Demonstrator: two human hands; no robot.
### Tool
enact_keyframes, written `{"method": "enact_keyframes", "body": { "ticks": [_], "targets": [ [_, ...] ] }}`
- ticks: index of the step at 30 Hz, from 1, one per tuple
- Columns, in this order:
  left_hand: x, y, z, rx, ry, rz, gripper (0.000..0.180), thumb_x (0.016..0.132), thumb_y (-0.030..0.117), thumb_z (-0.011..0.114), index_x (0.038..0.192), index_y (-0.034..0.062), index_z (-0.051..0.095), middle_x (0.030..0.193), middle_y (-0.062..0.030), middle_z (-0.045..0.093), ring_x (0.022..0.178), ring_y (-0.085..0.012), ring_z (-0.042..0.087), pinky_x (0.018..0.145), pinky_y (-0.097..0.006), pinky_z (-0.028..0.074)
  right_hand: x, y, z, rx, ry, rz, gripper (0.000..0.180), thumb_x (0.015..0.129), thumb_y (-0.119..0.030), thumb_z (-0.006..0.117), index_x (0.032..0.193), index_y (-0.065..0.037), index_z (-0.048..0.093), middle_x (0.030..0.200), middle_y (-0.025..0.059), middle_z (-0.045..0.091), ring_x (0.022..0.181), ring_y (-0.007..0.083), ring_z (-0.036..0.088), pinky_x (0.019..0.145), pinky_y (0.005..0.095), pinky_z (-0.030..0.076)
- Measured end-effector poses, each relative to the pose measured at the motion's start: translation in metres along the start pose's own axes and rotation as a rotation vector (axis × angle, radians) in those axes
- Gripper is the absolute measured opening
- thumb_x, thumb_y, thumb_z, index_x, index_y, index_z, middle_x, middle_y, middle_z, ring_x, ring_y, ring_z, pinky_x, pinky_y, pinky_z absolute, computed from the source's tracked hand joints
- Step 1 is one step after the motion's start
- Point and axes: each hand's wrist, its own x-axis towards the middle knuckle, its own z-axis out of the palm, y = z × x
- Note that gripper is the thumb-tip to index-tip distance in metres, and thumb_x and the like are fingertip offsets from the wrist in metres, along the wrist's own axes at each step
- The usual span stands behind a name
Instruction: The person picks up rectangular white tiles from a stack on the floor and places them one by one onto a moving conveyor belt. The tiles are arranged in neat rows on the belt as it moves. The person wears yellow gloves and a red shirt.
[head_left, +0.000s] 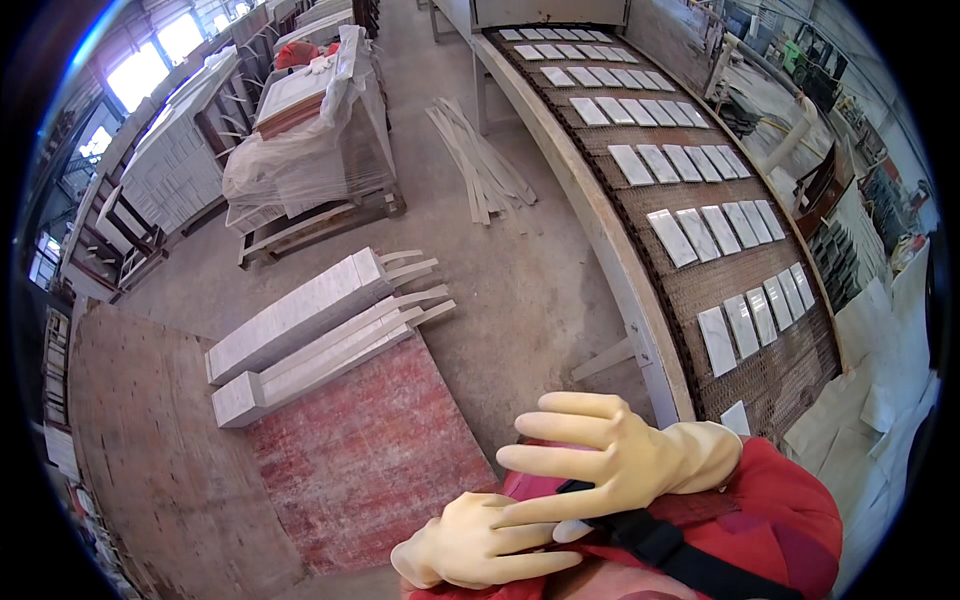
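Near the lower edge, the left hand (480, 545) and right hand (600, 462), both in pale rubber gloves, rest together against a red garment, fingers extended and holding nothing. Rows of white tiles (740, 325) already lie on the mesh conveyor belt (700, 290) to the right. Stacked stone slabs (300, 340) wait on the red board (370, 450) to the left, well apart from both hands.

Both gloved hands, left hand (470, 545) under right hand (590, 460), rest against a red garment (790, 520), beside a mesh conveyor (690, 290) carrying rows of pale tiles (700, 230)
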Motion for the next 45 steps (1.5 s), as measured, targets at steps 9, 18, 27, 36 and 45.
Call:
{"method": "enact_keyframes", "body": {
  "ticks": [9, 18, 27, 36, 45],
  "targets": [
    [-0.054, 0.011, -0.018, -0.2, 0.01, 0.001, 0.048, 0.087, 0.019, 0.067, 0.133, 0.006, 0.074, 0.131, -0.0201, 0.075, 0.097, -0.0316, 0.076, 0.068, -0.04, 0.06, 0.023, -0.022, 0.014, 0.271, -0.045, -0.115, 0.053, 0.093, -0.041, 0.074, 0.14, -0.015, 0.07, 0.135, 0.0214, 0.068, 0.115, 0.0415, 0.068, 0.095, 0.0552, 0.06],
    [-0.062, 0.021, 0.003, -0.22, -0.006, 0.005, 0.04, 0.093, 0.018, 0.065, 0.128, 0.002, 0.075, 0.127, -0.0246, 0.074, 0.097, -0.0359, 0.076, 0.072, -0.044, 0.062, 0.026, -0.03, 0.013, 0.367, -0.167, -0.123, 0.054, 0.089, -0.03, 0.074, 0.142, -0.019, 0.069, 0.133, 0.017, 0.067, 0.119, 0.0384, 0.067, 0.102, 0.0528, 0.059],
    [-0.071, 0.052, -0.01, -0.211, 0.004, 0.015, 0.034, 0.098, 0.017, 0.063, 0.123, -0.002, 0.076, 0.123, -0.0291, 0.074, 0.097, -0.0403, 0.076, 0.076, -0.048, 0.064, 0.046, -0.031, 0.031, 0.47, 0.001, -0.282, 0.05, 0.088, -0.034, 0.072, 0.134, -0.013, 0.07, 0.126, 0.016, 0.068, 0.108, 0.0368, 0.069, 0.093, 0.0499, 0.059],
    [-0.093, 0.055, 0.002, -0.322, 0.149, 0.098, 0.031, 0.103, 0.016, 0.061, 0.119, -0.0059, 0.076, 0.119, -0.0336, 0.074, 0.097, -0.0446, 0.076, 0.08, -0.051, 0.066, 0.016, 0.013, 0.064, 0.525, 0.061, -0.367, 0.044, 0.095, -0.036, 0.072, 0.13, -0.011, 0.073, 0.13, 0.0203, 0.07, 0.11, 0.0411, 0.07, 0.095, 0.052, 0.058],
    [-0.116, -0.019, 0.034, -0.969, 0.407, 0.374, 0.042, 0.114, 0.019, 0.044, 0.101, -0.0092, 0.073, 0.089, -0.0282, 0.074, 0.063, -0.0426, 0.071, 0.06, -0.057, 0.061, -0.036, 0.029, 0.068, 0.505, 0.023, -0.229, 0.043, 0.097, -0.039, 0.07, 0.125, -0.007, 0.072, 0.127, 0.0201, 0.07, 0.105, 0.0407, 0.071, 0.088, 0.0503, 0.06]
  ]
}}
